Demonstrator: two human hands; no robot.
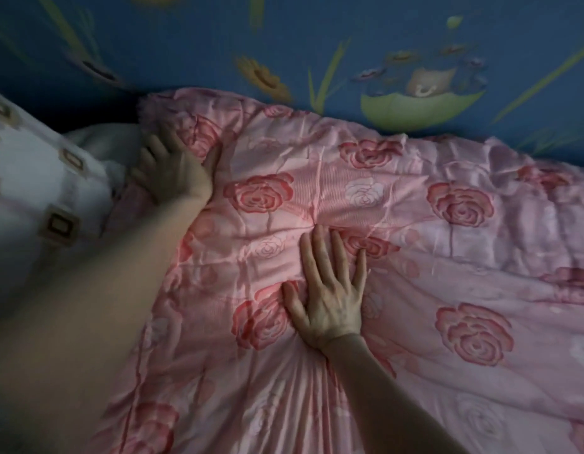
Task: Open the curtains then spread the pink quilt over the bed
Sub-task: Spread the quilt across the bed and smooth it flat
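Lying across the bed, the pink quilt (366,198) with its rose print is reaching up to the blue painted wall (192,44) behind it. The left hand (172,172) is pressing flat on the quilt's upper left corner, fingers (149,149) spread apart, just beside a white pillow (38,178) patterned with brown squares. The right hand (326,290) is resting palm down near the quilt's middle, its fingers (320,250) splayed open, gripping nothing, with folds of fabric bunching below the wrist.
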